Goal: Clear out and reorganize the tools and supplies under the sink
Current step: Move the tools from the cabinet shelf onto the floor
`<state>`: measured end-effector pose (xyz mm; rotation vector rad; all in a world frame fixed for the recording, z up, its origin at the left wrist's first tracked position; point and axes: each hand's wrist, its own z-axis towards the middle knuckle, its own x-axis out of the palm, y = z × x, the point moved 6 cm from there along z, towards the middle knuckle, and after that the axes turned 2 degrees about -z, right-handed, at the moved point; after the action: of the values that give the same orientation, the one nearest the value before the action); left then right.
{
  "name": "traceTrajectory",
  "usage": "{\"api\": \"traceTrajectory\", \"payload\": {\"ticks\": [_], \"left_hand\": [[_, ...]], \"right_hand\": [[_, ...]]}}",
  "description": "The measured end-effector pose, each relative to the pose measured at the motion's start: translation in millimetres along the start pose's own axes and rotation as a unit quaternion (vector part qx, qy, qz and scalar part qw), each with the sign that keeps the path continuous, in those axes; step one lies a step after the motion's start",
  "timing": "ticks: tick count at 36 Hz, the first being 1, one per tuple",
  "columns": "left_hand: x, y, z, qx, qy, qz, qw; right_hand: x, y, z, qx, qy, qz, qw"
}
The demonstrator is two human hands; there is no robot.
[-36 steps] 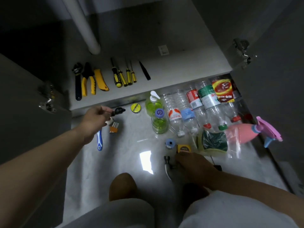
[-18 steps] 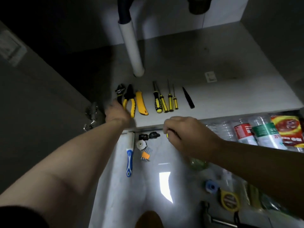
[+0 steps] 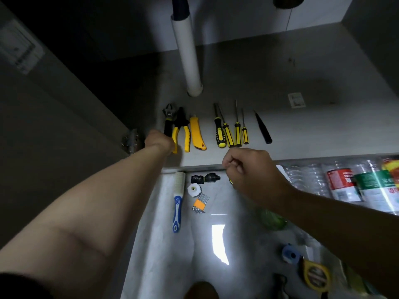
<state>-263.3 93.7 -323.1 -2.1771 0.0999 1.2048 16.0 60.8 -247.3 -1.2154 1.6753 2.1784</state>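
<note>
Several supplies [image 3: 340,184] wait on the floor [image 3: 151,255]: tape measure [image 3: 316,274] at 5 o'clock, brush [image 3: 178,203] at 6. Right hand [image 3: 248,169], up from the floor a second ago, hovers at the lip of the cabinet [image 3: 323,134], fingers curled, contents unclear. Left hand [image 3: 158,140] has reached the wrench [image 3: 169,117] at 11 o'clock, grip hidden. Sorted tools [image 3: 219,134] line the cabinet: restocking seems underway.

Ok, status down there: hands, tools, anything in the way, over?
Left hand at adjustable wrench handle, grip hidden. Right hand curled over cabinet edge, contents unclear. Pliers, utility knife, screwdrivers lined up; drain pipe behind.
</note>
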Motion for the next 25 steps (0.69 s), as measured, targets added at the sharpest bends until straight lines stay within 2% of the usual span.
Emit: {"api": "traceTrajectory", "payload": {"ticks": [2,4,7,10,14,17,21,25], "left_hand": [[-1,5,-10,-0.009,-0.009,-0.085,0.996],[0,11,-30,-0.002,-0.004,-0.192,0.981],[8,22,-73,0.008,0.069,-0.351,0.934],[16,27,-115,0.054,0.138,-0.434,0.889],[19,33,-161,0.114,0.183,-0.454,0.864],[22,39,-185,0.134,0.204,-0.427,0.871],[28,44,-202,0.149,0.214,-0.384,0.886],[29,48,-202,0.147,0.263,-0.353,0.886]], "right_hand": [[1,2,0,0.019,0.007,0.019,1.0],[5,2,2,0.072,0.039,0.065,0.995],[17,8,6,0.166,0.109,0.135,0.971],[29,19,8,0.221,0.149,0.158,0.951],[40,37,13,0.234,0.112,0.214,0.942],[42,43,8,0.226,0.067,0.252,0.939],[32,37,1,0.216,0.008,0.183,0.959],[34,22,-10,0.24,0.057,0.192,0.95]]}}
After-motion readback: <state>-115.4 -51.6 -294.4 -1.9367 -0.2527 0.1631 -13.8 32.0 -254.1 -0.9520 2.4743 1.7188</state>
